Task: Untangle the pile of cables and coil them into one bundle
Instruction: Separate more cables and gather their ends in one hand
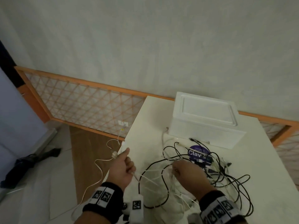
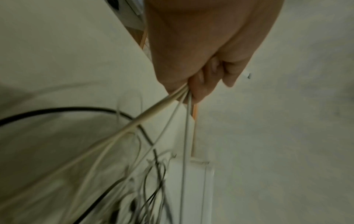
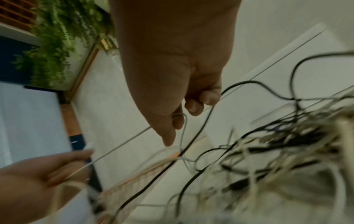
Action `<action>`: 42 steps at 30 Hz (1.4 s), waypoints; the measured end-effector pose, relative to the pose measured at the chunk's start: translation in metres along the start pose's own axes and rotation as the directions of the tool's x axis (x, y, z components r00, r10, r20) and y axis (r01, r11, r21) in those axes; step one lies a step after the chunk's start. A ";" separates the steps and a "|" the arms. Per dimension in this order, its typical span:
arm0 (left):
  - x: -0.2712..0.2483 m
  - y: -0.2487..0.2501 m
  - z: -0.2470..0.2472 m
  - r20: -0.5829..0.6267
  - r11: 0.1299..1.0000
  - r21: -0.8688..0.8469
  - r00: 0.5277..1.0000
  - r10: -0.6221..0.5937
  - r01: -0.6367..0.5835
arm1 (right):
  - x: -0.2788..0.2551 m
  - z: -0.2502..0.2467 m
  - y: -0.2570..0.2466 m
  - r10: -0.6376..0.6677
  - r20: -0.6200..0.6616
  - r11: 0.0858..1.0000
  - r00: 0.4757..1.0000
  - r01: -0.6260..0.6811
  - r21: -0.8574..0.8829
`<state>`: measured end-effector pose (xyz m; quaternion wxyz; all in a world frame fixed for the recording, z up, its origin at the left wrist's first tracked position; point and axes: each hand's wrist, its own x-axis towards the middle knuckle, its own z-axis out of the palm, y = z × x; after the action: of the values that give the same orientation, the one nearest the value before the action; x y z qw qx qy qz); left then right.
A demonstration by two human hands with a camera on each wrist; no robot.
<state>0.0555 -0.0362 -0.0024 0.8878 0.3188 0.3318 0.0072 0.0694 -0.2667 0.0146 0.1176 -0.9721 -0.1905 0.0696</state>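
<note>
Cables in black and white are lying in a loose tangled pile (image 1: 199,168) on the near half of the white bench (image 1: 150,120), spreading from the middle toward its right edge. The person's left hand (image 1: 123,169) is hovering at the bench's left edge with its fingers curled around several thin white cable strands (image 2: 172,101), which are running taut from the fist back into the tangle. A white cable tail with a pale connector (image 1: 114,154) is hanging off that left edge toward the floor. The right hand (image 1: 186,171) is reaching into the middle of the heap, pinching one thin white strand (image 3: 182,121) between thumb and fingers.

The step in hand is probably separating the white strands from the black ones. Doing it well likely means keeping the left hand steady as an anchor while the right hand is feeding slack through each crossing, rather than pulling hard and tightening knots. Following one cable to its free end should be helping.

The bench top is looking smooth and matte. A white rectangular lidded box (image 1: 205,117) is sitting at the far edge, and a round purple sticker (image 1: 198,153) is lying beneath the cables. Behind the bench, an orange-framed lattice panel (image 1: 84,101) is leaning along a pale wall, above tiled and brown flooring.
</note>
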 end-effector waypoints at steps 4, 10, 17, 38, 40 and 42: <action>0.008 0.044 -0.024 -0.147 0.988 -0.129 0.987 0.065 -0.084 | 0.002 -0.028 0.051 0.282 -0.142 0.952 0.949 -0.259 0.161; 0.013 0.044 -0.041 -0.098 0.992 -0.122 0.995 0.000 -0.012 | 0.011 -0.039 0.049 0.304 -0.168 0.860 0.938 -0.194 0.472; -0.001 -0.017 0.021 0.233 0.904 0.427 0.965 -0.120 0.009 | 0.011 -0.054 0.007 0.286 -0.149 0.646 0.946 -0.076 0.760; 0.002 -0.042 0.091 0.406 0.822 0.458 0.902 0.143 -0.337 | 0.036 0.000 0.016 0.099 -0.047 0.905 0.994 -0.070 0.419; 0.009 -0.048 0.082 0.408 0.817 0.498 0.910 0.075 -0.291 | 0.038 -0.012 0.015 0.143 -0.113 0.870 0.983 -0.071 0.488; 0.013 -0.060 0.072 0.396 0.782 0.583 0.917 -0.035 -0.222 | 0.043 -0.027 0.011 0.188 -0.154 0.797 0.970 -0.059 0.601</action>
<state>0.0965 -0.1218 -0.0026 0.7805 0.6023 0.1178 -0.1194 0.1174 -0.2655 0.0344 0.4293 -0.8989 -0.0819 0.0322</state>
